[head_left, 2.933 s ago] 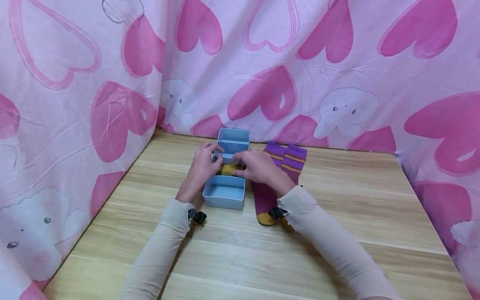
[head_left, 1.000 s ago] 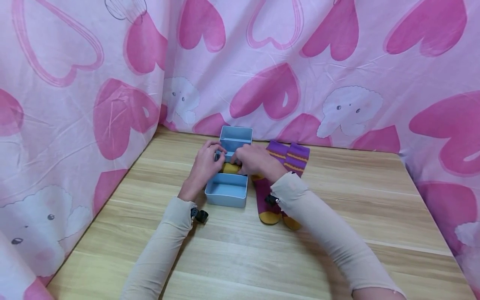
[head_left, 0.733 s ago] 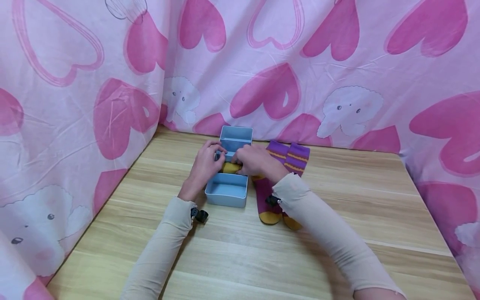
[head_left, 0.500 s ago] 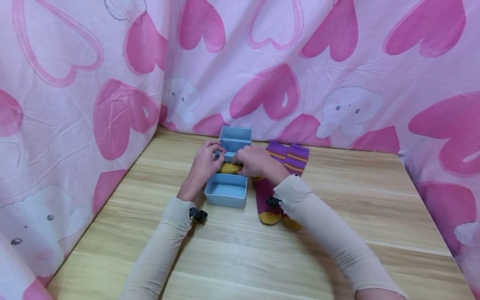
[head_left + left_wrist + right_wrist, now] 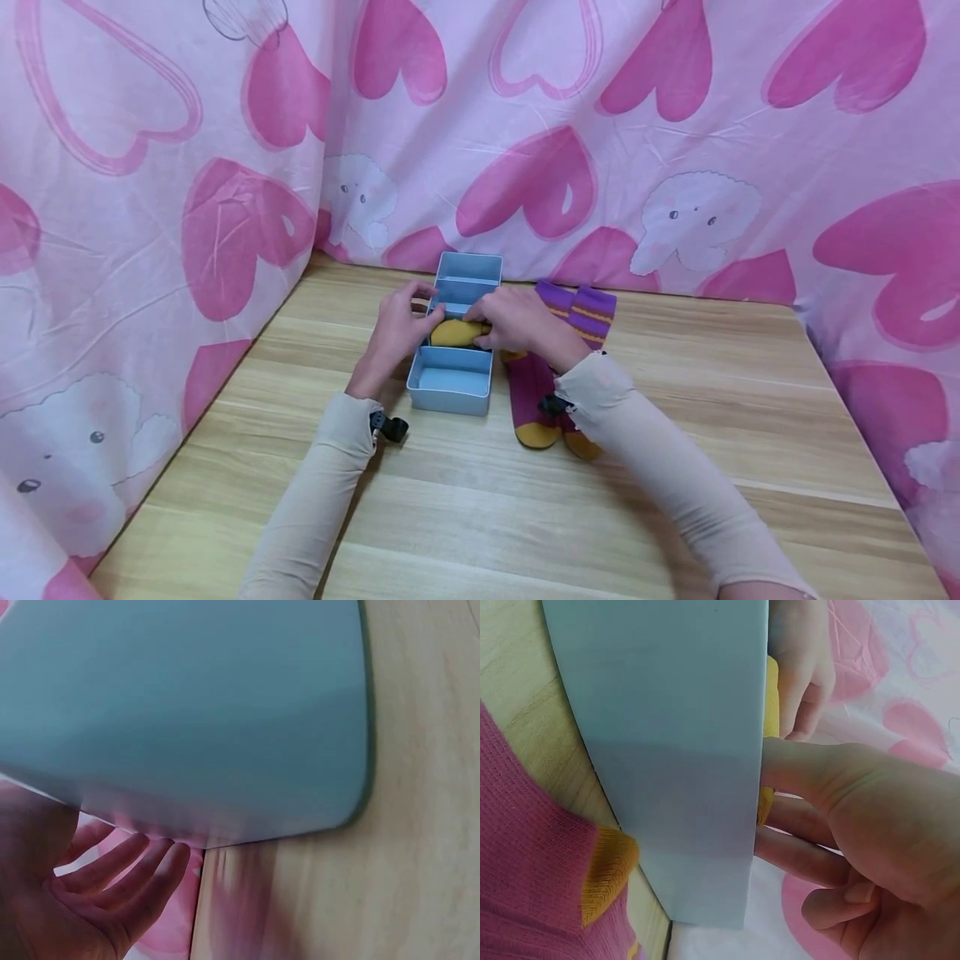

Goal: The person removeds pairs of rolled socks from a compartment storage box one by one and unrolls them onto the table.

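Note:
A narrow blue-grey divided box (image 5: pixel 450 402) stands lengthwise on the table. In its third section from the back lies a mustard-yellow folded sock (image 5: pixel 453 333), a bit of which also shows over the rim in the right wrist view. My right hand (image 5: pixel 517 321) reaches in from the right, thumb and fingers pinching the sock's right end; those fingertips are partly hidden by the box wall. On the opposite side my left hand (image 5: pixel 397 329) is at the left rim, thumb by the sock's left end, fingers loosely bent and holding nothing.
A pair of purple socks (image 5: pixel 534 400) with mustard toes and striped cuffs lies flat just right of the box, partly under my right forearm. Behind the wooden table (image 5: pixel 465 508) hangs a pink heart-print curtain (image 5: pixel 525 183), which also runs along both sides.
My left hand has drawn back to the left and its fingers have spread, so more of the yellow sock shows. The right hand stays at the sock's right end.

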`<action>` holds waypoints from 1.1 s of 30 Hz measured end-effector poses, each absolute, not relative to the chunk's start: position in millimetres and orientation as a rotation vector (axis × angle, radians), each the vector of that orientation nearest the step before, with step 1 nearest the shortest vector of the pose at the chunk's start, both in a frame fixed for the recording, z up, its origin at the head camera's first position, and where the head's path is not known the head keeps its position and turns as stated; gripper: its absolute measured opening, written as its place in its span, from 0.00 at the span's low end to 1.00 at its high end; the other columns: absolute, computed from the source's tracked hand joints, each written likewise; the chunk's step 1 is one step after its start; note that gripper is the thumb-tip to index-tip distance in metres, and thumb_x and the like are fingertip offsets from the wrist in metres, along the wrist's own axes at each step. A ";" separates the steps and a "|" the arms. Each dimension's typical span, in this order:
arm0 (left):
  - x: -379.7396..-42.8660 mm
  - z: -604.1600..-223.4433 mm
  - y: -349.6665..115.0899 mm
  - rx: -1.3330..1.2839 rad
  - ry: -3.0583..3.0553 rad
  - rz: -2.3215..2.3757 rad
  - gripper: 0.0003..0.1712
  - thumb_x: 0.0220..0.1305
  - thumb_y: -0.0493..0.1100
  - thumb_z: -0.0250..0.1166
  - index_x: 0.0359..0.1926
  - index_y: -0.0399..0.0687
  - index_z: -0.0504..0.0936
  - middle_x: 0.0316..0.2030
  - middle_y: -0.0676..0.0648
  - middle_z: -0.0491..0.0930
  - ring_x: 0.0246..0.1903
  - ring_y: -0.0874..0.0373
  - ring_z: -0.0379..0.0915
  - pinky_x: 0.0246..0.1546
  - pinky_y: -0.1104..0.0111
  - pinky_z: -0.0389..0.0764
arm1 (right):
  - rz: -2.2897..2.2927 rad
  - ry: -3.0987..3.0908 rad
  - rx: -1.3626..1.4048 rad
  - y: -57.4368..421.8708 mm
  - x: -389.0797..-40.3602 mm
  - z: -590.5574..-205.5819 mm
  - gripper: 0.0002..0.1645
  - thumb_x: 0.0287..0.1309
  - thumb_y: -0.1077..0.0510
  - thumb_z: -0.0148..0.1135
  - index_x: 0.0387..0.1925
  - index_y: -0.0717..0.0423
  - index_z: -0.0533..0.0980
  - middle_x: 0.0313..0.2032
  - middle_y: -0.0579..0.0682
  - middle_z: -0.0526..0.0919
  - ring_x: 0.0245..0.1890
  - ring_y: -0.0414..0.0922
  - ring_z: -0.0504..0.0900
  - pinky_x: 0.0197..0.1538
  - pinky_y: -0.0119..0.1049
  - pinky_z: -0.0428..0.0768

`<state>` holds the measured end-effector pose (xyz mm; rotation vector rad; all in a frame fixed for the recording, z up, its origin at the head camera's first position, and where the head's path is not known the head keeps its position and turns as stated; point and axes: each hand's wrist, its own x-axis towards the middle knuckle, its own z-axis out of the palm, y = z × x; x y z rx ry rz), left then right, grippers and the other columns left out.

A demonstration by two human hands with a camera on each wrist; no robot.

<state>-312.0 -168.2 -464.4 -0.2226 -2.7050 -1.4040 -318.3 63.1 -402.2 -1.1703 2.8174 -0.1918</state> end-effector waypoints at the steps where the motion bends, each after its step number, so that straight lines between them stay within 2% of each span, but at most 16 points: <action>1: -312.0 -464.9 -168.8 -0.218 -2.708 -1.422 0.24 0.75 0.49 0.69 0.66 0.45 0.79 0.64 0.41 0.82 0.58 0.42 0.85 0.59 0.51 0.88 | -0.188 2.823 -1.171 63.5 -317.5 -401.9 0.18 0.64 0.46 0.78 0.55 0.39 0.90 0.32 0.43 0.87 0.31 0.44 0.78 0.31 0.36 0.69; 10: -315.8 -472.2 -176.7 -0.152 -2.711 -1.573 0.23 0.76 0.55 0.69 0.65 0.58 0.78 0.66 0.43 0.81 0.61 0.42 0.84 0.60 0.49 0.87 | -0.200 2.860 -1.135 67.4 -311.0 -395.7 0.18 0.65 0.47 0.78 0.56 0.37 0.90 0.30 0.41 0.84 0.32 0.44 0.77 0.32 0.37 0.71; 18: -319.7 -474.5 -180.2 -0.170 -2.701 -1.625 0.21 0.76 0.54 0.69 0.64 0.58 0.78 0.68 0.41 0.79 0.64 0.40 0.82 0.62 0.47 0.86 | -0.343 2.868 -1.076 73.5 -308.5 -388.4 0.20 0.67 0.47 0.76 0.59 0.38 0.89 0.40 0.40 0.91 0.34 0.43 0.81 0.34 0.39 0.79; 23: -319.5 -475.5 -180.6 -0.176 -2.707 -1.673 0.20 0.79 0.48 0.67 0.67 0.58 0.76 0.71 0.40 0.77 0.66 0.40 0.79 0.65 0.46 0.84 | -0.432 2.891 -1.035 81.6 -308.1 -385.2 0.22 0.65 0.45 0.77 0.60 0.38 0.88 0.47 0.41 0.92 0.37 0.45 0.80 0.37 0.40 0.79; 27: -319.0 -475.7 -181.2 -0.175 -2.720 -1.709 0.20 0.81 0.44 0.64 0.68 0.58 0.74 0.71 0.38 0.76 0.66 0.39 0.79 0.64 0.45 0.84 | -0.525 2.883 -1.009 86.7 -307.6 -381.9 0.24 0.65 0.45 0.78 0.61 0.38 0.87 0.48 0.42 0.92 0.37 0.46 0.79 0.36 0.40 0.77; 33: -318.6 -475.2 -181.5 -0.167 -2.725 -1.730 0.19 0.81 0.47 0.64 0.68 0.59 0.74 0.71 0.39 0.76 0.67 0.38 0.78 0.64 0.45 0.84 | -0.661 2.859 -0.970 94.2 -305.9 -377.7 0.25 0.64 0.47 0.78 0.62 0.41 0.87 0.52 0.43 0.92 0.45 0.44 0.85 0.45 0.39 0.81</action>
